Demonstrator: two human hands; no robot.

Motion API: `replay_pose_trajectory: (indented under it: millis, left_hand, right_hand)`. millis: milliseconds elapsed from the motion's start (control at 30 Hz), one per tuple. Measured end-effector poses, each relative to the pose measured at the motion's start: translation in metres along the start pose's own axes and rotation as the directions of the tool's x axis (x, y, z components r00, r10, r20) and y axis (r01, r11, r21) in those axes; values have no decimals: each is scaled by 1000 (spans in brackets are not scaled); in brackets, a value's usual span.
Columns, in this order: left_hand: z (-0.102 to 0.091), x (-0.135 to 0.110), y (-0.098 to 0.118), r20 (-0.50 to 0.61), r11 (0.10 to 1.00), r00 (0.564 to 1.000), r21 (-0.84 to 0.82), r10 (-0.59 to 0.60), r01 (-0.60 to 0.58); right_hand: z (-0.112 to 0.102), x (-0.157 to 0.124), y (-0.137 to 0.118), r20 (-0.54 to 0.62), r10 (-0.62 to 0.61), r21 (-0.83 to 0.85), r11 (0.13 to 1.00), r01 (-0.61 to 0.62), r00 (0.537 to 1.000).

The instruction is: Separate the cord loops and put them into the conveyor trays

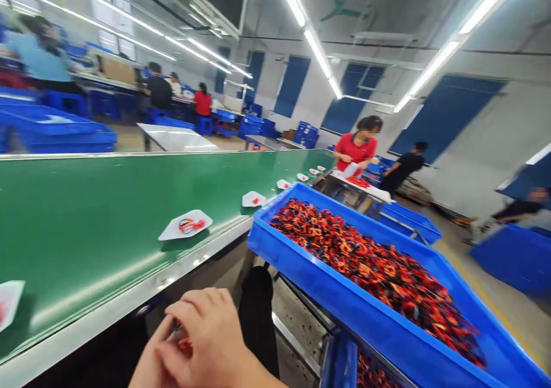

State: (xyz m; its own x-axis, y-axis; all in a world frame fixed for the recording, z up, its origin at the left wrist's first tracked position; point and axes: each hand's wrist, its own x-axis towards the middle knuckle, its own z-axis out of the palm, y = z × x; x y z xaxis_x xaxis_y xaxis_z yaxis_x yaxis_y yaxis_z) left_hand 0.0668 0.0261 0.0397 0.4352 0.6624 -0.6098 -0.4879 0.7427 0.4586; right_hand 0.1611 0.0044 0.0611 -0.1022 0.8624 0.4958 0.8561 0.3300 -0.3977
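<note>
My left hand [151, 354] and my right hand [213, 330] are cupped together at the lower middle, below the belt's metal edge. Through the gap between them shows a small red piece [185, 344]; the fingers cover most of it. Past the hands runs a green conveyor belt [107, 204]. White paper-like trays lie along it, and the nearest whole tray [172, 231] carries red-orange looped pieces [191, 225]. To the right stands a blue bin [301, 262] holding a heap of small red, orange and black ring-shaped pieces [365, 267].
Below the bin is another blue container [340, 359] with similar pieces. A person in red [355, 147] works farther along the belt's right side. Another person in black [402, 170] leans behind. Blue crates [55, 124] and a pale table [178, 138] stand beyond the belt.
</note>
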Motion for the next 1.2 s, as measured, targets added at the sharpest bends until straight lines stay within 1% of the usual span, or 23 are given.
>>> replay_pose_trajectory:
  millis: [67, 167, 267, 367, 500, 600, 733, 867, 933, 1000, 1033, 1100, 1167, 1200]
  left_hand:
    - [1, 1, 1, -2, 995, 1000, -102, -13, 13]
    - [6, -1, 3, 67, 979, 997, -194, -43, 55]
    - [9, -3, 4, 112, 967, 992, -241, -57, 83]
    - [7, -1, 3, 105, 959, 993, -269, -61, 87]
    - [1, 5, 0, 133, 960, 989, -262, -61, 94]
    - [-3, 7, -2, 133, 969, 989, -232, -58, 88]
    - [-8, 10, -4, 132, 972, 987, -203, -89, 115]
    - [-11, 14, -7, 116, 985, 990, -143, -84, 100]
    - [-12, 14, -7, 99, 987, 992, -131, -82, 94]
    - [-11, 14, -6, 86, 986, 992, -129, -93, 103]
    - [-11, 13, -5, 84, 985, 991, -127, -105, 115]
    - [-11, 11, -3, 98, 982, 986, -116, -136, 147]
    - [-12, 9, -2, 117, 979, 980, -103, -163, 176]
    - [-13, 8, -1, 121, 978, 978, -98, -170, 182]
  right_hand:
    - [-4, 0, -3, -15, 46, 98, 994, -45, 999]
    - [-9, -6, -6, -13, 80, 185, 980, -76, 997]
    - [-8, -13, -6, -6, 87, 222, 971, -84, 996]
    - [-3, -16, -4, 25, 98, 227, 969, -101, 995]
    - [0, -19, 0, 41, 105, 243, 964, -112, 994]
    - [1, -20, 1, 53, 139, 300, 942, -148, 989]
    - [0, -21, 3, 97, 216, 408, 882, -237, 972]
    - [0, -22, 6, 138, 298, 512, 795, -325, 945]
    - [1, -22, 8, 170, 357, 586, 713, -385, 919]
    - [2, -23, 11, 207, 420, 681, 587, -439, 884]
    - [3, -23, 13, 232, 457, 735, 497, -462, 859]
    - [3, -24, 17, 287, 531, 836, 267, -479, 797]
    - [2, -24, 23, 351, 573, 899, 15, -438, 741]
    - [1, -25, 25, 379, 577, 911, -95, -402, 723]
